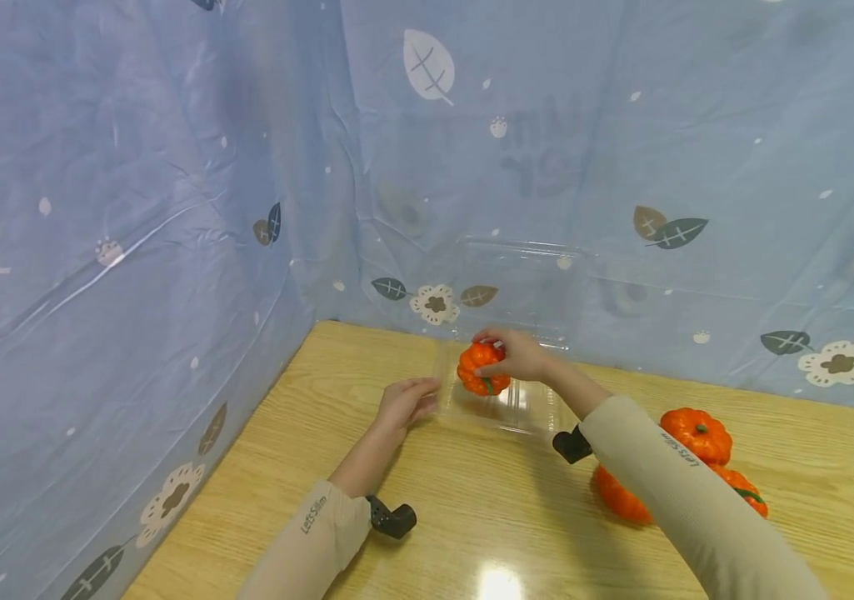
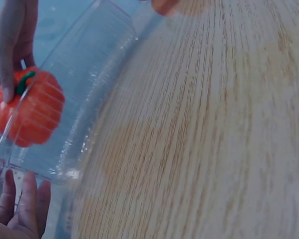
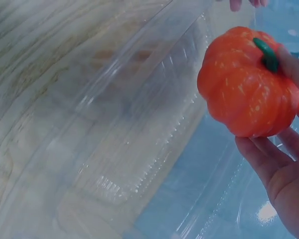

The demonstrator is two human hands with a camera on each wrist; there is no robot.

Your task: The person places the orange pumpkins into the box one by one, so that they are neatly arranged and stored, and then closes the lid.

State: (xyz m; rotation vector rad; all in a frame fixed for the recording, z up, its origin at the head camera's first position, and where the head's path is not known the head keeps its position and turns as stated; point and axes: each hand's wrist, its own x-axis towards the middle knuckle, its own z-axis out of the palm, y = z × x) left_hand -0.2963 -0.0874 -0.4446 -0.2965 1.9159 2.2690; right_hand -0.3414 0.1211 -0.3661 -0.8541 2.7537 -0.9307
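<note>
An orange toy pumpkin [image 1: 475,362] with a green stem is in my right hand [image 1: 524,357]. Thumb and fingers grip it from opposite sides, as the right wrist view shows with the pumpkin [image 3: 244,84] held over the clear plastic box [image 1: 539,414]. The box's hinged lid [image 1: 524,287] stands raised at the back against the cloth. At the box's left side, my left hand [image 1: 402,403] touches the wall with its fingers fairly straight. In the left wrist view, the fingers of the left hand [image 2: 25,204] lie against the box's end.
More orange pumpkins [image 1: 699,433] sit on the wooden table [image 1: 464,508] to the right, partly hidden behind my right sleeve [image 1: 681,475]. Blue patterned cloth [image 1: 546,150] hangs behind the table and along its left side.
</note>
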